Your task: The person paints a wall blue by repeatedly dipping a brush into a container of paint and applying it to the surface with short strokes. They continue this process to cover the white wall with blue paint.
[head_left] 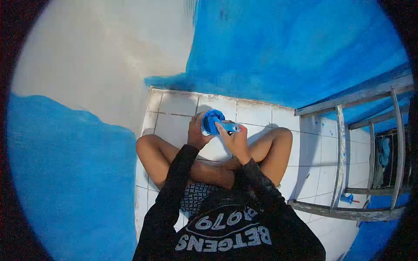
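Head view, nearest first
Sweater (226,230): black, printed lettering, directly under the camera, sleeves reaching forward toward the cup.
Knees: bent wide either side of the cup, squatting low on the tiled floor (257,114).
Cup (208,122): small, pale outside, wet blue inside, tipped on its side with mouth turned toward the right hand, kept above the tiles between the knees.
Left hand (197,135): clenched round the cup's back, steadying it.
Right hand (235,138): grasping a blue-coated brush (228,126), tip lying at the cup's mouth, apparently to load paint.
Wall (287,48): beyond the cup, blue coat partly covering pale plaster.
Metal frame (348,165): right of the cup, well apart, paint-spattered.
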`<state>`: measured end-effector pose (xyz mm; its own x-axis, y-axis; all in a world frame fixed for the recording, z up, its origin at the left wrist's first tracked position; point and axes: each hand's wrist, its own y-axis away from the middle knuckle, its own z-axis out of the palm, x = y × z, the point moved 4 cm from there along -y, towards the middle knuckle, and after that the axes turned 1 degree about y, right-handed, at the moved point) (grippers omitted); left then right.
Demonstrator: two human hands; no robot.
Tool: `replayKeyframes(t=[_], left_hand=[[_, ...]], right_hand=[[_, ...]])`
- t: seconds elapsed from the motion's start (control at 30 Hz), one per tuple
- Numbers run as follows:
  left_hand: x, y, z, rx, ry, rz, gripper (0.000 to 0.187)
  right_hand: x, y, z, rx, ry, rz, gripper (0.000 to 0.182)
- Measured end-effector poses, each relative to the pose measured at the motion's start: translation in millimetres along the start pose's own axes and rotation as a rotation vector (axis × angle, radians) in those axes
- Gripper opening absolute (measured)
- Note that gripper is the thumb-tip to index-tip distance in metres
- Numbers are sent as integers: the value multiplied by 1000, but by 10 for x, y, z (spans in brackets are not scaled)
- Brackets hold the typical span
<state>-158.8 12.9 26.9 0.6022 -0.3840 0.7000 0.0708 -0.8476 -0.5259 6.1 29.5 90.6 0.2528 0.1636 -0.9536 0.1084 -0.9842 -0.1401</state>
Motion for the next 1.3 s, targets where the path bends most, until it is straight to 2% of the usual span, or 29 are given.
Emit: replayKeyframes(t=[0.03, 0.1, 0.17, 0.23, 0.33, 0.4, 0.5, 0.6, 0.8, 0.93, 1.0, 1.07, 1.13, 1.27, 1.3], left_hand=[[-7, 13, 2, -3, 1, 2, 92], [-56, 18, 35, -93, -25, -80, 92], [-93, 53, 31, -80, -28, -98, 93], [-116, 69, 26, -69, -27, -117, 94], [-165, 101, 45, -67, -24, -145, 96], [-164, 89, 40, -55, -58, -111, 97], [-175, 86, 35, -120, -39, -155, 95], [-192, 112, 52, -94, -70, -134, 92], [-181, 104, 40, -111, -30, -170, 95], [-213, 117, 52, -124, -57, -206, 98], [-262, 140, 78, -101, -133, -168, 98], [-259, 124, 79, -105, -117, -192, 97], [-253, 118, 106, -109, -94, -219, 96], [-217, 77, 89, -107, 38, -189, 91], [-193, 65, 86, -116, 59, -193, 89]], right_hand=[[25, -1, -17, 3, 0, 1, 31], [61, -54, -13, -111, 221, -43, 27], [262, -137, 6, -105, 172, -106, 24], [159, -202, -10, -99, 126, -166, 21], [98, -201, -71, -101, -12, -121, 20], [278, -197, -70, -215, -75, 105, 20], [338, -234, -50, -205, -184, 45, 20], [318, -242, -56, -214, -290, 75, 22], [319, -309, -120, -345, -163, 262, 26], [436, -332, -86, -337, -155, 237, 28], [412, -382, -98, -259, -61, -1, 30], [133, -354, -204, -228, -102, 28, 29], [-32, -351, -304, -232, 354, -115, 37], [56, -313, -240, -241, 261, -234, 28], [56, -302, -220, -226, 289, -375, 28]])
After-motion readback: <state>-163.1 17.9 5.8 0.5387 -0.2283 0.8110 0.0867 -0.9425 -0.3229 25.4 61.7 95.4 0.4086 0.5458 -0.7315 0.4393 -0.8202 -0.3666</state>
